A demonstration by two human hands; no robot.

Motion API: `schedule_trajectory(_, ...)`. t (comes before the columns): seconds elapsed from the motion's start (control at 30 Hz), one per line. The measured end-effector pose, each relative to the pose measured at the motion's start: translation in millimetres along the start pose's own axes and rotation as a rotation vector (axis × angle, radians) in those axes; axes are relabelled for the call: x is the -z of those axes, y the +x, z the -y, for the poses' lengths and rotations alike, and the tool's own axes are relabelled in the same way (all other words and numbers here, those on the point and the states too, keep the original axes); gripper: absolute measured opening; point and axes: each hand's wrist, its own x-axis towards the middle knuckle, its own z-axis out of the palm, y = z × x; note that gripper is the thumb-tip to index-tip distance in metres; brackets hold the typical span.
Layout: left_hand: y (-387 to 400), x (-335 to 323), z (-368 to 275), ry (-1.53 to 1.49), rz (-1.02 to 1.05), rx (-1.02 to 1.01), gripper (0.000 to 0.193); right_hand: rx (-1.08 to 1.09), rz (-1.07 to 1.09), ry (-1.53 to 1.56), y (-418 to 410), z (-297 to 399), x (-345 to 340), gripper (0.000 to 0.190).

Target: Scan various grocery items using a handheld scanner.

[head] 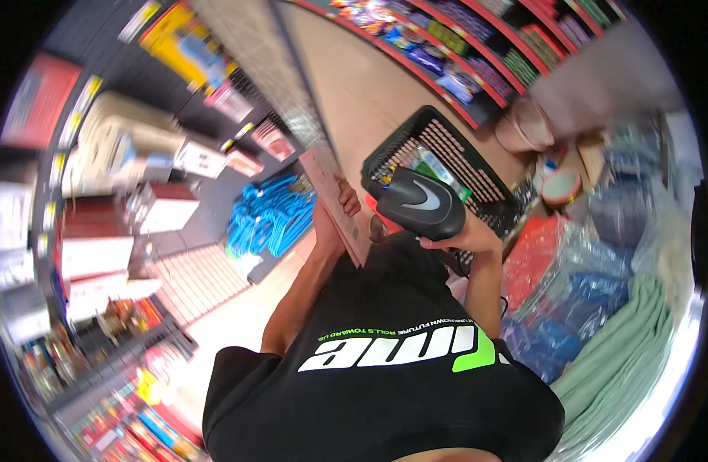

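My left hand [346,197] grips a thin, flat, pinkish panel [337,211], possibly a booklet or card packet, tilted almost edge-on to me. In my right hand [472,235] is a black moulded, curved item [420,202] with a silver Nike swoosh; its exact kind is unclear, and it hides most of my fingers. Just beyond it stands a black plastic shopping basket [463,147] with slotted walls. Packaged goods [432,164] lie inside, partly covered by the black item.
Blue plastic hangers [273,213] are heaped on a low shelf at the left, below blurred boxed goods [97,257]. Red-edged shelves [429,52] with packets line the far side. Plastic-wrapped goods [567,271], green fabric [619,346] and a pinkish bucket [524,127] are at the right.
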Motion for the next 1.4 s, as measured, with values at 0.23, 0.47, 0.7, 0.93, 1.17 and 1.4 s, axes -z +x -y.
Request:
schedule_trajectory(0.23, -63.6, 20.2, -80.4, -0.329, 0.033, -0.334, 0.076, -0.526, 0.498, -0.048, 52.3, 23.1, -69.0, 0.074)
schedule_trajectory(0.47, -91.2, 45.0, -136.0, -0.238, 0.127, -0.601, 0.069, -0.554, 0.687, -0.027, 71.6, 15.1, -137.0, 0.077)
schedule_trajectory(0.7, -93.7, 53.2, -142.6, -0.234, 0.139, -0.619, 0.069, -0.484, 0.650, 0.003, 77.8, 2.6, -156.6, 0.055)
schedule_trajectory(0.93, -81.7, 63.3, -143.8, -0.235, 0.073, -0.567, 0.073, -0.471, 0.599, 0.022, 77.5, -0.9, -155.7, 0.061)
schedule_trajectory(1.17, -61.9, 74.4, -134.7, -0.155, -0.069, -0.460, 0.075, -0.456, 0.479, 0.081, 76.2, -10.6, -146.3, 0.070)
schedule_trajectory(1.4, -60.4, 71.4, -127.5, -0.043, -0.234, -0.448, 0.042, -0.486, 0.429, 0.067, 76.9, -15.7, -141.6, 0.051)
